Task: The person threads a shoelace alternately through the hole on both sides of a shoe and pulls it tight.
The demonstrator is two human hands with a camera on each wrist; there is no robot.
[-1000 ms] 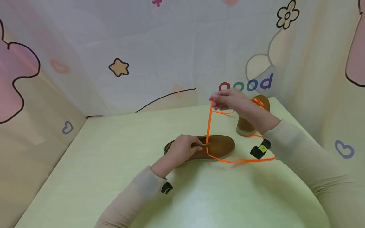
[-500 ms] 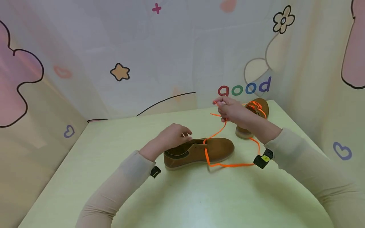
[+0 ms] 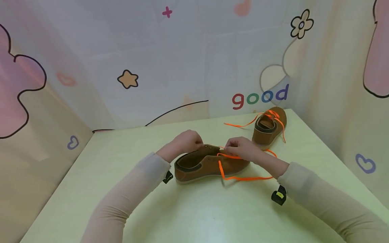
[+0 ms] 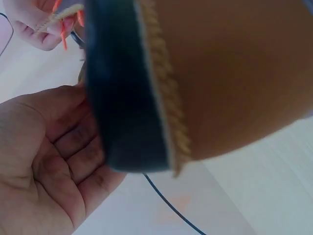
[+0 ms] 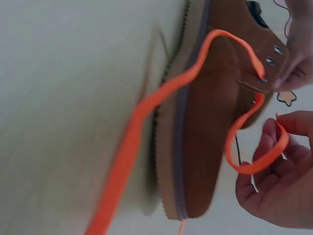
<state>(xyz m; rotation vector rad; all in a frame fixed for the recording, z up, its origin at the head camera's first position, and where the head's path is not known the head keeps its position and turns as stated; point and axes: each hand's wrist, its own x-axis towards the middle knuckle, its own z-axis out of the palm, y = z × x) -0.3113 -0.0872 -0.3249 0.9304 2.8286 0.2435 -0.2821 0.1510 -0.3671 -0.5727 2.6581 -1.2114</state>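
A brown shoe (image 3: 209, 168) lies on the table with its toe to the right, its two eyelet flaps spread apart. My left hand (image 3: 186, 141) pinches the far flap (image 3: 211, 147) of this shoe from behind. The tip of an orange shoelace (image 5: 264, 159) is between the thumb and fingers of my right hand (image 3: 243, 148), close by the front end of that flap. From there the lace loops back through the near flap's front eyelet, then runs right along the table. In the left wrist view the heel (image 4: 244, 73) fills most of the picture.
A second brown shoe (image 3: 261, 136), laced in orange, stands at the back right of the table, one lace end trailing left. A printed curtain (image 3: 170, 60) hangs behind and at the sides. Each wrist wears a small black camera (image 3: 278, 197).
My left hand has let go of the near flap and taken the far one. My right hand has come down from above the shoe toward the far flap with the lace.
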